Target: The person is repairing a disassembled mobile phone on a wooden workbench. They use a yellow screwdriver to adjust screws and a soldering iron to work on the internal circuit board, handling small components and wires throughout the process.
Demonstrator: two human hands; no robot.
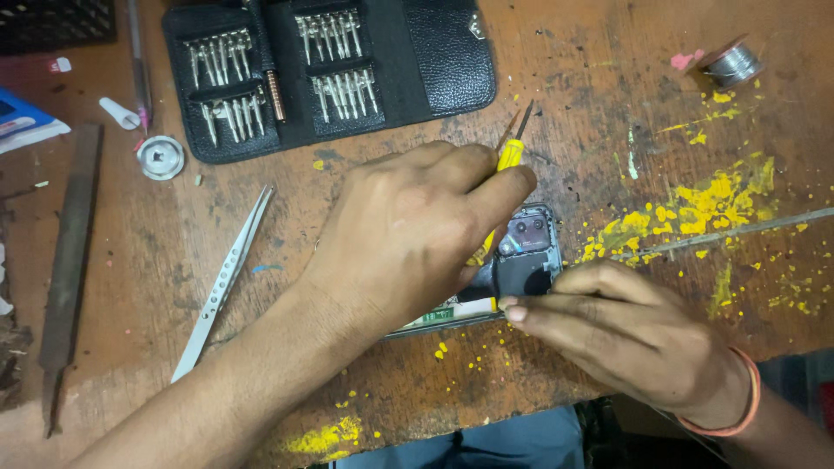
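Observation:
An opened phone (526,257) lies back side up on the worn wooden bench, its camera module showing. My left hand (408,239) is over it, gripping a yellow-handled screwdriver (509,155) whose handle sticks up past my fingers toward the far side. The screwdriver's tip is hidden under my hand. My right hand (621,334) rests on the near right edge of the phone, fingers pressed on its frame. An orange band sits on that wrist.
A black case of small screwdriver bits (321,69) lies open at the back. Metal tweezers (224,282) lie to the left, with a metal file (68,260) farther left. A solder spool (732,62) sits far right. Yellow paint blotches (704,204) mark the bench.

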